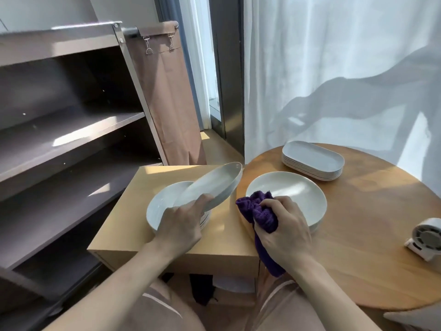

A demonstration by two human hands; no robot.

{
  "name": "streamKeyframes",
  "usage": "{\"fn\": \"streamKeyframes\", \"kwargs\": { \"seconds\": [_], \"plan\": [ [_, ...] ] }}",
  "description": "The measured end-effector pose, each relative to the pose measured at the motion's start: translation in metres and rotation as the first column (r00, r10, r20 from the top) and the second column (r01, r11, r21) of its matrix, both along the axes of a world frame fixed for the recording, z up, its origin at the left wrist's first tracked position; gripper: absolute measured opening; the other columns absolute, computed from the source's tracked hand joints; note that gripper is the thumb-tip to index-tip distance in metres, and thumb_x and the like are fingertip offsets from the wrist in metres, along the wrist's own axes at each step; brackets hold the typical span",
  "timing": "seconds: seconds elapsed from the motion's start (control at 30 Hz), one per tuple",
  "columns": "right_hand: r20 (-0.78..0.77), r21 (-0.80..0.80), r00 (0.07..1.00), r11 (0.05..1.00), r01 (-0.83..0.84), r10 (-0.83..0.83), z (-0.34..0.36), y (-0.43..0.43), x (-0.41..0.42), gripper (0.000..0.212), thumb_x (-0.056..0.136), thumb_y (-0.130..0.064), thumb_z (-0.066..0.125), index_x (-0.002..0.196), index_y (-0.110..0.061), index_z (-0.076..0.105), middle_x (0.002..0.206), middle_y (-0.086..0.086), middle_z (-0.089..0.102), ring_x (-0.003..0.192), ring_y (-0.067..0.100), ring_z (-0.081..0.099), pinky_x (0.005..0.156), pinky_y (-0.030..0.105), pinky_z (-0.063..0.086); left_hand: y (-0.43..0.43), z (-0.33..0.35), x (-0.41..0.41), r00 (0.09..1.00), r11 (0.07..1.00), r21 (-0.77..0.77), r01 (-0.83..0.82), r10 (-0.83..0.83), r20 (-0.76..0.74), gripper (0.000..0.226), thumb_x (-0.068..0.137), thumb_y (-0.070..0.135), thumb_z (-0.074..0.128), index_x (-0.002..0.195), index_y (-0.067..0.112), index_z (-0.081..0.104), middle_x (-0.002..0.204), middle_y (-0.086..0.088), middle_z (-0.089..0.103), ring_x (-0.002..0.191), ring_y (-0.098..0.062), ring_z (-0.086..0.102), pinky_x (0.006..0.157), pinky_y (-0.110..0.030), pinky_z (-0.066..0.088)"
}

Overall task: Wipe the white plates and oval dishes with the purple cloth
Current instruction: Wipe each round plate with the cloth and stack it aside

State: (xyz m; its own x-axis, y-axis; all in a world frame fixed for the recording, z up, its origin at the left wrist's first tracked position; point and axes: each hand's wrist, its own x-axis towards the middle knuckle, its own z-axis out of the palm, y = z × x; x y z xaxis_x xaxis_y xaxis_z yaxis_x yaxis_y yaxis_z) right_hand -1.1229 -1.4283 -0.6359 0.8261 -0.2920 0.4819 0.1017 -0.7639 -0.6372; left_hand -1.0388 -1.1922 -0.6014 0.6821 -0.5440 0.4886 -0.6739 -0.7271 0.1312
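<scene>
Sunny corner by a sheer white curtain, with a big grey shelving unit on the left and a brown fabric bag clipped to its side. Two surfaces here: a round wooden table on the right and a square table butted up against it on the left. At the back of the round one sits a stack of oval dishes, which looks untouched to me. Nearer, there's a short stack of white plates on the round table and a taller plate stack on the square one.

Left hand has its grip closed on the near rim of one tilted plate, raised off the taller stack with the far edge aimed at the round table. Right hand has its grip bunched round the purple cloth over the near edge of the short stack, with a tail hanging down past the table edge. Can't tell if the cloth touches the plate below.

What worries me is that the plate is held by one edge only, so it's all leverage. Push hard with the cloth and it could twist out and crack onto the stack underneath. Its far rim is also close to the round table's edge, so it'd be easy to clip. The dangling tail could snag too. Little white fan on the right is well apart from all this.
</scene>
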Motion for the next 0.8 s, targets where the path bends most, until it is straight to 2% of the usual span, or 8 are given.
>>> {"fn": "streamKeyframes", "kwargs": {
  "seconds": [0.13, 0.3, 0.43, 0.5, 0.57, 0.63, 0.7, 0.8],
  "plan": [
    [-0.005, -0.007, 1.0, 1.0, -0.012, 0.012, -0.002, 0.002, 0.0, 0.041, 0.076, -0.021, 0.087, 0.114, -0.018, 0.072, 0.11, 0.0, 0.063, 0.099, 0.027, 0.058, 0.085, 0.047, 0.052, 0.023, -0.013, -0.001, 0.996, 0.989, 0.127, -0.071, 0.062, 0.071, 0.074, 0.05, -0.015, 0.071, 0.113, 0.018, 0.051, 0.058, 0.006, 0.051, 0.041, -0.02, 0.043, 0.043, -0.021, 0.018],
    [-0.005, -0.04, 1.0, 0.999, -0.03, 0.03, -0.001, 0.006, -0.001, 0.042, 0.075, -0.017, 0.088, 0.114, -0.015, 0.072, 0.11, 0.004, 0.064, 0.098, 0.031, 0.059, 0.084, 0.047, 0.052, 0.047, -0.021, 0.004, 0.989, 0.933, 0.327, -0.148, 0.142, 0.042, 0.075, 0.033, -0.014, 0.076, 0.103, 0.011, 0.072, 0.057, 0.005, 0.057, 0.037, -0.02, 0.049, 0.04, -0.017, 0.019],
    [-0.024, -0.05, 0.998, 0.997, -0.05, 0.049, 0.0, 0.007, -0.002, 0.041, 0.077, -0.017, 0.087, 0.115, -0.013, 0.072, 0.111, 0.006, 0.064, 0.1, 0.032, 0.058, 0.085, 0.048, 0.051, 0.057, -0.033, 0.011, 0.986, 0.887, 0.439, -0.145, 0.168, -0.013, 0.075, 0.028, -0.012, 0.078, 0.1, 0.011, 0.075, 0.054, 0.005, 0.056, 0.036, -0.021, 0.051, 0.032, -0.02, 0.028],
    [-0.035, -0.045, 0.998, 0.998, -0.051, 0.05, 0.0, 0.006, -0.002, 0.041, 0.077, -0.017, 0.087, 0.115, -0.014, 0.072, 0.11, 0.005, 0.064, 0.1, 0.031, 0.058, 0.085, 0.047, 0.05, 0.059, -0.041, 0.013, 0.985, 0.869, 0.48, -0.116, 0.161, -0.055, 0.07, 0.041, -0.013, 0.074, 0.106, 0.012, 0.072, 0.06, 0.006, 0.055, 0.042, -0.023, 0.05, 0.036, -0.022, 0.029],
    [-0.046, -0.048, 0.998, 0.997, -0.055, 0.052, -0.001, 0.007, -0.002, 0.041, 0.077, -0.018, 0.087, 0.115, -0.014, 0.072, 0.111, 0.005, 0.064, 0.101, 0.03, 0.058, 0.085, 0.046, 0.05, 0.061, -0.047, 0.018, 0.976, 0.859, 0.502, -0.1, 0.182, -0.117, 0.061, 0.062, -0.012, 0.062, 0.117, 0.014, 0.061, 0.07, 0.006, 0.05, 0.054, -0.026, 0.045, 0.047, -0.028, 0.029],
    [-0.051, -0.06, 0.997, 0.996, -0.06, 0.057, -0.003, 0.007, 0.0, 0.042, 0.077, -0.019, 0.087, 0.115, -0.015, 0.072, 0.111, 0.004, 0.063, 0.101, 0.028, 0.057, 0.085, 0.046, 0.051, 0.061, -0.048, 0.025, 0.959, 0.847, 0.52, -0.112, 0.23, -0.168, 0.054, 0.074, -0.008, 0.053, 0.121, 0.019, 0.052, 0.077, 0.005, 0.05, 0.064, -0.027, 0.045, 0.055, -0.031, 0.03],
    [-0.05, -0.071, 0.997, 0.996, -0.059, 0.056, -0.006, 0.005, 0.001, 0.041, 0.077, -0.021, 0.087, 0.115, -0.018, 0.071, 0.111, 0.002, 0.062, 0.099, 0.026, 0.056, 0.084, 0.046, 0.051, 0.057, -0.044, 0.033, 0.923, 0.862, 0.488, -0.136, 0.289, -0.255, 0.05, 0.083, -0.002, 0.052, 0.125, 0.026, 0.054, 0.084, 0.001, 0.06, 0.073, -0.028, 0.052, 0.061, -0.032, 0.033],
    [-0.033, -0.054, 0.998, 0.997, -0.046, 0.044, -0.003, 0.002, -0.002, 0.038, 0.078, -0.024, 0.085, 0.113, -0.021, 0.07, 0.109, -0.001, 0.061, 0.097, 0.024, 0.055, 0.083, 0.046, 0.051, 0.059, -0.046, 0.047, 0.87, 0.906, 0.404, -0.126, 0.297, -0.394, 0.036, 0.097, 0.016, 0.061, 0.127, 0.034, 0.064, 0.111, 0.002, 0.071, 0.102, -0.027, 0.063, 0.073, -0.029, 0.036]
  ]
}}
